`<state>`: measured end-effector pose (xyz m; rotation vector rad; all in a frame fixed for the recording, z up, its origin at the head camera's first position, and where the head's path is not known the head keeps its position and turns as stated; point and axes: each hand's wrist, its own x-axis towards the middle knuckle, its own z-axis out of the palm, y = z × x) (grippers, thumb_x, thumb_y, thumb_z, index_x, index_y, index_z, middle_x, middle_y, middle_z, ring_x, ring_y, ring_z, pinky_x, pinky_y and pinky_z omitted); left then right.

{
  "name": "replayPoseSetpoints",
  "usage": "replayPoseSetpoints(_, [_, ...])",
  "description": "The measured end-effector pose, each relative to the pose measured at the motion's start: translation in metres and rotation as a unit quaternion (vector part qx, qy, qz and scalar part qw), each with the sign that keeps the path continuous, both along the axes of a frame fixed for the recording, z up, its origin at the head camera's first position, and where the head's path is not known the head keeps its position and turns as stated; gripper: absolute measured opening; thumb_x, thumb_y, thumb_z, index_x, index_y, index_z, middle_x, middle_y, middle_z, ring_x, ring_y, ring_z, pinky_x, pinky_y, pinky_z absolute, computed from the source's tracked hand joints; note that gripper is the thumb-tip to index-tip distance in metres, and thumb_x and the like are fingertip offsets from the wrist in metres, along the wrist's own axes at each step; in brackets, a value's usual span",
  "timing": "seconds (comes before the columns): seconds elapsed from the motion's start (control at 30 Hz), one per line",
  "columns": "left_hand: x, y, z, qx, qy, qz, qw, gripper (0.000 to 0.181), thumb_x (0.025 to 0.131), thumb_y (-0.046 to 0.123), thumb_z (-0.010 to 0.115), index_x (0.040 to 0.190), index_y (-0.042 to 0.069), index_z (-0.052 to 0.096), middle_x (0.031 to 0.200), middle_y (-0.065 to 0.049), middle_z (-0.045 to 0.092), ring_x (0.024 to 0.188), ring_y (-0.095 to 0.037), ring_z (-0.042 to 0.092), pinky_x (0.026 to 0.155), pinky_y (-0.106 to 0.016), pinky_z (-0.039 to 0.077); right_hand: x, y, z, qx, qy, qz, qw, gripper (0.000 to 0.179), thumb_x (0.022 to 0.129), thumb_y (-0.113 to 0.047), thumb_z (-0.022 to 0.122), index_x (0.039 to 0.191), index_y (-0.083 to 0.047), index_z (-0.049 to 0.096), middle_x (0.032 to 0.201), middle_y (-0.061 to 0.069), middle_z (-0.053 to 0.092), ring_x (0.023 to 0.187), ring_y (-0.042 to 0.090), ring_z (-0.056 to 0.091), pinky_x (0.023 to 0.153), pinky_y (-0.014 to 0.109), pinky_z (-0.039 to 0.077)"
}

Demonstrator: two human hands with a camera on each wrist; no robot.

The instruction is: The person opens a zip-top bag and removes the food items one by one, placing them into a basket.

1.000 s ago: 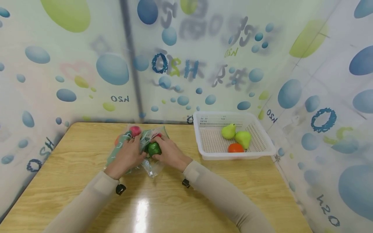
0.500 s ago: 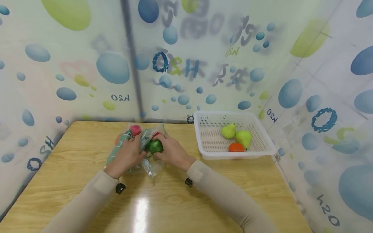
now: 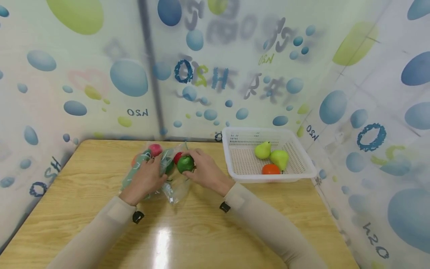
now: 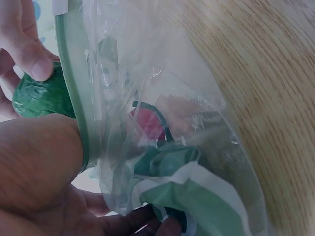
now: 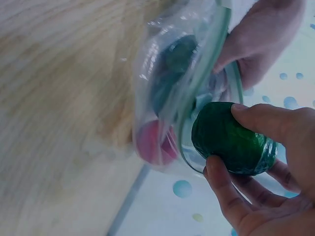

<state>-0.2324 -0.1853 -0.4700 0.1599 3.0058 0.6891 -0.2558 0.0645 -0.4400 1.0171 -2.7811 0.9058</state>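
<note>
A clear zip bag with green print (image 3: 132, 175) lies at the table's back left, its mouth toward the right. My left hand (image 3: 146, 180) grips the bag beside the opening. Inside show a pink round item (image 3: 155, 150), a red one (image 3: 177, 157) and dark green shapes (image 5: 174, 64). My right hand (image 3: 209, 171) holds a glossy round green vegetable (image 5: 234, 137) between thumb and fingers, right at the bag's mouth. In the left wrist view, the green zip edge (image 4: 74, 93) partly covers that vegetable.
To the right, a white perforated basket (image 3: 229, 158) stands near the back wall. In it lie two green pears (image 3: 263, 150) and an orange-red round fruit (image 3: 270, 169). A patterned curtain (image 3: 215, 108) borders the wooden table (image 3: 195, 228) behind.
My right hand has drawn the green vegetable rightward, out from among the bag's contents to its mouth. The red item shows more. My left hand has stayed on the bag.
</note>
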Motion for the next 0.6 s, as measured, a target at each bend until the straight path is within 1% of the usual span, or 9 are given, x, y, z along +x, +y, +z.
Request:
replayPoseSetpoints(0.13, [0.004,0.004,0.008,-0.005,-0.005,0.000,1.0000,0.088,0.107,0.020,0.075,0.176,-0.012,0.032,0.172,-0.050,0.043,0.154,-0.074,0.047,0.119,-0.082,0.050,-0.002,0.010,0.009,-0.012,0.013,0.006,0.9998,0.058,0.104,-0.017,0.090,0.155,-0.009,0.063,0.147,0.020,0.070,0.124,0.028,0.076,0.103,0.038,0.068])
replayPoseSetpoints(0.27, [0.005,0.005,0.010,-0.011,-0.007,0.000,0.9999,0.088,0.107,0.020,0.075,0.177,-0.012,0.031,0.172,-0.049,0.042,0.154,-0.073,0.047,0.120,-0.081,0.050,-0.006,0.019,0.017,-0.019,0.011,-0.001,0.9998,0.059,0.104,-0.016,0.090,0.155,-0.008,0.062,0.150,0.019,0.069,0.126,0.028,0.077,0.101,0.038,0.070])
replayPoseSetpoints(0.33, [0.004,0.004,0.010,-0.014,-0.008,0.001,0.9999,0.088,0.107,0.021,0.074,0.177,-0.011,0.031,0.173,-0.049,0.042,0.155,-0.073,0.046,0.119,-0.081,0.051,-0.008,0.024,0.020,-0.022,0.014,-0.004,0.9997,0.060,0.104,-0.016,0.091,0.155,-0.007,0.061,0.149,0.020,0.070,0.125,0.029,0.078,0.100,0.039,0.071])
replayPoseSetpoints(0.47, [0.004,0.004,0.009,-0.015,-0.006,0.004,0.9999,0.086,0.106,0.020,0.073,0.175,-0.013,0.033,0.170,-0.048,0.047,0.152,-0.071,0.049,0.117,-0.081,0.053,-0.012,0.034,0.025,-0.024,0.033,-0.014,0.9991,0.060,0.101,-0.014,0.093,0.152,-0.004,0.063,0.147,0.020,0.071,0.121,0.029,0.079,0.096,0.037,0.072])
replayPoseSetpoints(0.6, [0.003,0.004,0.006,-0.014,-0.006,0.007,0.9999,0.086,0.105,0.020,0.073,0.174,-0.013,0.035,0.170,-0.048,0.047,0.153,-0.071,0.048,0.118,-0.081,0.052,-0.017,0.045,0.027,-0.023,0.043,-0.028,0.9984,0.059,0.099,-0.014,0.095,0.149,-0.005,0.065,0.147,0.019,0.073,0.121,0.030,0.078,0.095,0.038,0.072])
